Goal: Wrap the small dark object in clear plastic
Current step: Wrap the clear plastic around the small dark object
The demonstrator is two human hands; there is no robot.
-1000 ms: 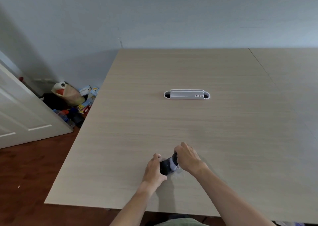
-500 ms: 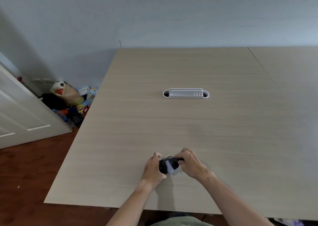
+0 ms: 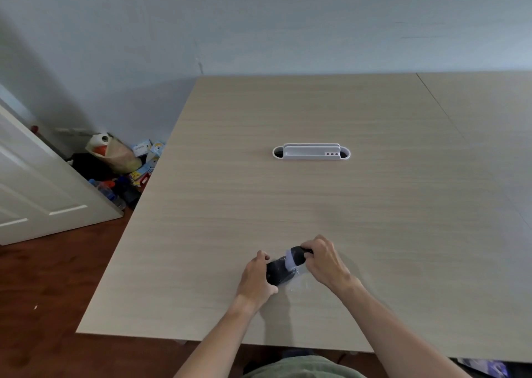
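Left hand clamps the small dark object to the tabletop, its fingers closed around it, while the right hand fingers pinch the clear plastic over its far end.

dark object partly hidden by fingers

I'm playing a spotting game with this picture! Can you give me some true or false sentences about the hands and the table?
1. Both hands touch the small dark object. True: left hand and right hand hold its ends.
2. The white holder is beside the hands. False: it sits apart, farther up the table.
3. Clear plastic lies by the object. True.
4. The door is on the right. False: left.
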